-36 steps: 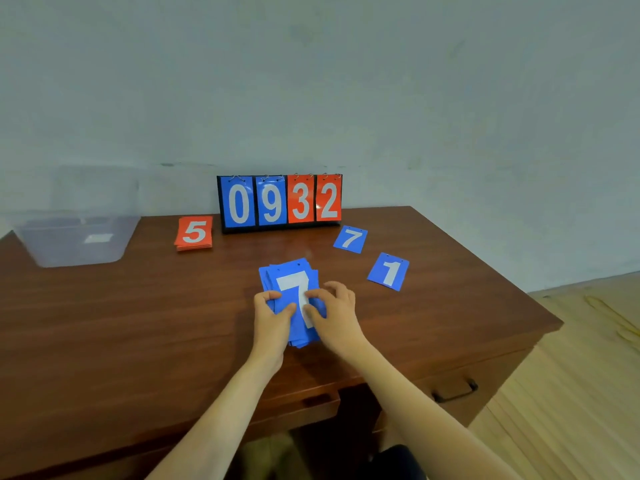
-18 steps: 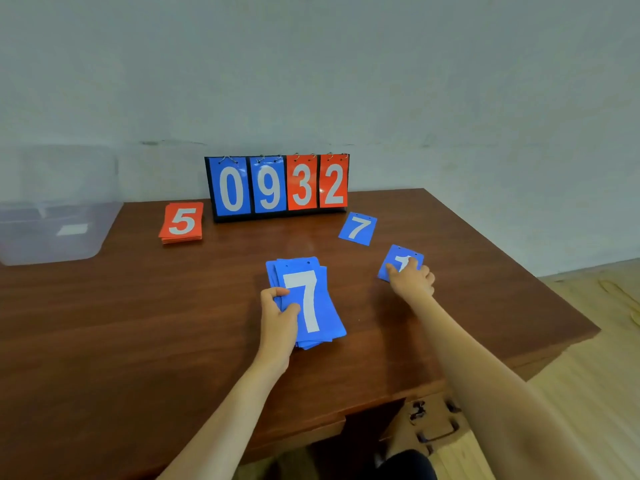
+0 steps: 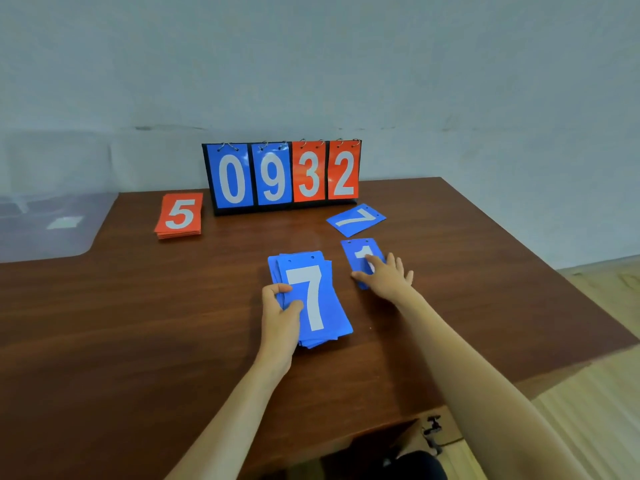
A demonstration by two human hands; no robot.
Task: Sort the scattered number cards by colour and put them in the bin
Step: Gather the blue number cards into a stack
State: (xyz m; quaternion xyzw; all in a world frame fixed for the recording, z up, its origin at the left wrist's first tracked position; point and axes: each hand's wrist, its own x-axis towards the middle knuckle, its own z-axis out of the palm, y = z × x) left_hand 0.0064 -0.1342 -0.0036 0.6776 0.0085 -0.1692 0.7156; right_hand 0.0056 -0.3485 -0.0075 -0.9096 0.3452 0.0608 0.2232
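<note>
Sorting well along, bin not yet loaded

Bin [image 3: 52, 230] first, far left on the table [image 3: 138, 341]: clear plastic, and we can make out only a pale patch on its floor, no coloured cards inside as far as we can tell. Next along, we find the orange pile [image 3: 179, 216] stacked neatly with a 5 on top, just left of the flip scoreboard [image 3: 281, 176] reading 0932. We judge the orange sort done or close to it.

Centre now, and our left hand [image 3: 278, 323] grips the blue stack [image 3: 310, 299], a 7 on top; thumb over the face, fingers curled round the left edge, holding it against the table. Edges are a bit fanned.

Moving right, our right hand [image 3: 384, 277] lies on the loose blue 1 card [image 3: 360, 256], fingers spread and fairly flat, thumb at the near corner. Whether the card is pinched or merely pressed, we cannot tell.

Beyond it, a lone blue 7 card [image 3: 356, 220] lies untouched near the scoreboard. So we count two blue cards left to gather, then both piles go to the bin.
</note>
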